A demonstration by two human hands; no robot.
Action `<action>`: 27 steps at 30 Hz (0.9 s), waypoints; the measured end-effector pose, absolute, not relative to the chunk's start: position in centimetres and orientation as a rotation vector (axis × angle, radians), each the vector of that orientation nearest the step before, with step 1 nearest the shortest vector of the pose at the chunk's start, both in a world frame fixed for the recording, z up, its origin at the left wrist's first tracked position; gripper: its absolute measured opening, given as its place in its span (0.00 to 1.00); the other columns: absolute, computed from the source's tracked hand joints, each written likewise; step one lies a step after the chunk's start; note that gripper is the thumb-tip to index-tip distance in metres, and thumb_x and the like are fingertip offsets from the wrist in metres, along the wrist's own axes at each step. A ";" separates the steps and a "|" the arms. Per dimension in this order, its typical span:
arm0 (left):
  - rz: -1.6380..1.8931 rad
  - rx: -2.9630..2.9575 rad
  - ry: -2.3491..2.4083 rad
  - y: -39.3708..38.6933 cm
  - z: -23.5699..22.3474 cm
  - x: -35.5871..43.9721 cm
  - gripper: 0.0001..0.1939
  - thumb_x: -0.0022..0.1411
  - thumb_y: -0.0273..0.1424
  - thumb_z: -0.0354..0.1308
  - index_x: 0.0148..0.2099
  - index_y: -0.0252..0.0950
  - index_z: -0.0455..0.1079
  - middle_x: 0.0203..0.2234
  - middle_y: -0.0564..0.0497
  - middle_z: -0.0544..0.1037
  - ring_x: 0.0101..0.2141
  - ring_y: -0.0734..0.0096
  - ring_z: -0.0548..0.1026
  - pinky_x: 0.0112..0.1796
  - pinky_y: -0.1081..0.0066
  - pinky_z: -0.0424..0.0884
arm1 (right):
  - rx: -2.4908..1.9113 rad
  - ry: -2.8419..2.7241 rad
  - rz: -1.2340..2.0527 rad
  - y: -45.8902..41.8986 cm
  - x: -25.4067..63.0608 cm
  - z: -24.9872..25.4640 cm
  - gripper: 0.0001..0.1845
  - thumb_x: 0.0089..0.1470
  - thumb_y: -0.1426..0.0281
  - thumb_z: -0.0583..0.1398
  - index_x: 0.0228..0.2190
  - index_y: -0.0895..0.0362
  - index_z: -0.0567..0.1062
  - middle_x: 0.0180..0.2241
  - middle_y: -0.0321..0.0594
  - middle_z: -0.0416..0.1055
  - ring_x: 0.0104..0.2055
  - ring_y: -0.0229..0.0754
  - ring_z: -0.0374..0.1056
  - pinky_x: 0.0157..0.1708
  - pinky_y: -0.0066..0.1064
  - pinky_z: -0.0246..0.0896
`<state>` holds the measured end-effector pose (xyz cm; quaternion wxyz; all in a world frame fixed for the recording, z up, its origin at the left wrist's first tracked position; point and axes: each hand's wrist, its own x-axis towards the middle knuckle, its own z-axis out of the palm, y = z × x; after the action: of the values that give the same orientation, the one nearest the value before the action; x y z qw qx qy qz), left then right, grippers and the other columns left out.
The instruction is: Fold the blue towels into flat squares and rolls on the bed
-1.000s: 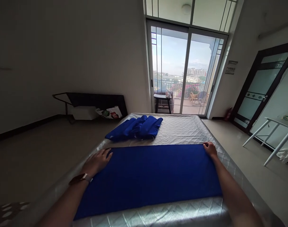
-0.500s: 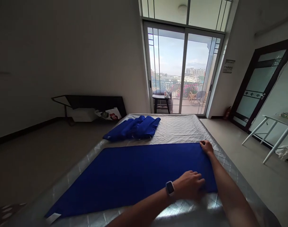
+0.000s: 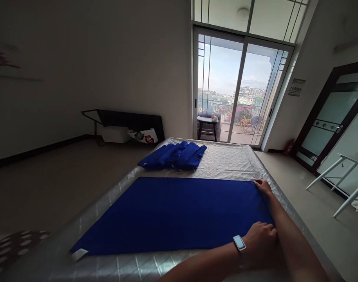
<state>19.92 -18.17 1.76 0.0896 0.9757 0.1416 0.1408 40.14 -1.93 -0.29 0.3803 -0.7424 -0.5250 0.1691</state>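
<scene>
A blue towel [image 3: 176, 213] lies spread flat across a quilted silver mattress [image 3: 228, 162]. My right hand [image 3: 263, 187] rests on the towel's far right corner, fingers curled over the edge. My left hand [image 3: 260, 237], with a watch on the wrist, reaches across and closes on the towel's near right corner. A white label shows at the towel's near left corner. Several folded blue towels [image 3: 174, 155] sit in a pile further up the mattress.
A glass sliding door [image 3: 240, 88] to a balcony stands beyond the mattress, with a dark stool [image 3: 207, 127] in front of it. A black frame [image 3: 123, 121] leans on the left wall. White table legs [image 3: 340, 176] stand at the right. A spotted cloth [image 3: 11, 248] lies low left.
My left hand crossed from the towel's far left corner to its near right corner. My right hand stayed at the far right corner. The view shifted slightly.
</scene>
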 end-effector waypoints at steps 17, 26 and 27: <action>0.947 1.998 1.147 -15.4 7.7 1.1 0.24 0.50 0.20 0.52 0.49 0.41 0.71 0.33 0.55 0.75 0.32 0.72 0.71 0.40 0.71 0.69 | -1.501 -1.196 0.797 -0.7 29.4 5.8 0.14 0.43 0.62 0.66 0.33 0.58 0.78 0.21 0.34 0.72 0.22 0.36 0.67 0.23 0.27 0.64; 1.140 1.669 1.388 -18.6 8.0 -14.7 0.12 0.53 0.32 0.49 0.33 0.38 0.74 0.32 0.52 0.73 0.27 0.73 0.68 0.30 0.72 0.69 | -0.963 -1.376 1.273 3.0 8.5 9.9 0.12 0.47 0.62 0.69 0.34 0.55 0.81 0.29 0.39 0.78 0.34 0.42 0.77 0.40 0.35 0.75; 1.163 1.651 1.427 -19.0 8.1 -16.1 0.12 0.54 0.34 0.49 0.32 0.38 0.74 0.32 0.52 0.73 0.26 0.73 0.69 0.30 0.72 0.69 | -0.933 -1.408 1.273 3.4 6.0 9.9 0.12 0.47 0.63 0.69 0.35 0.55 0.82 0.31 0.39 0.79 0.35 0.43 0.77 0.41 0.36 0.75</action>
<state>-16.14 -19.05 8.10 0.3280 0.6306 0.5452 0.4443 5.98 3.43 9.94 0.4912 -0.3842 -0.5798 0.5243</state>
